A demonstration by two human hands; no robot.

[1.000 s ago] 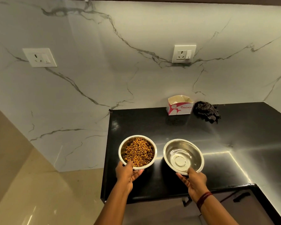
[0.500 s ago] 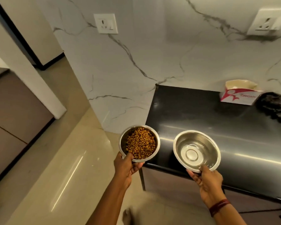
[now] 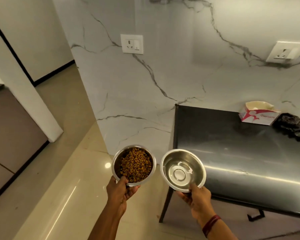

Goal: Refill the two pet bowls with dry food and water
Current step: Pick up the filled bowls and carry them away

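My left hand (image 3: 120, 191) grips the near rim of a steel bowl (image 3: 117, 162) filled with brown dry food (image 3: 136, 164), thumb over the rim. The bowl hangs in the air over the beige floor, left of the counter. My right hand (image 3: 196, 199) grips the near rim of a second steel bowl (image 3: 183, 169), which holds clear water. That bowl is in the air at the counter's left front corner.
A black counter (image 3: 232, 153) fills the right, with a red-and-white carton (image 3: 257, 114) and a dark cloth (image 3: 294, 126) at its back. A marble wall (image 3: 145, 84) with two sockets stands behind. Glossy beige floor (image 3: 59, 187) extends left toward a brown cabinet (image 3: 10, 132).
Both bowls have come off the counter and moved left, now held over the floor and the counter's corner. The view has turned left and down toward the floor.
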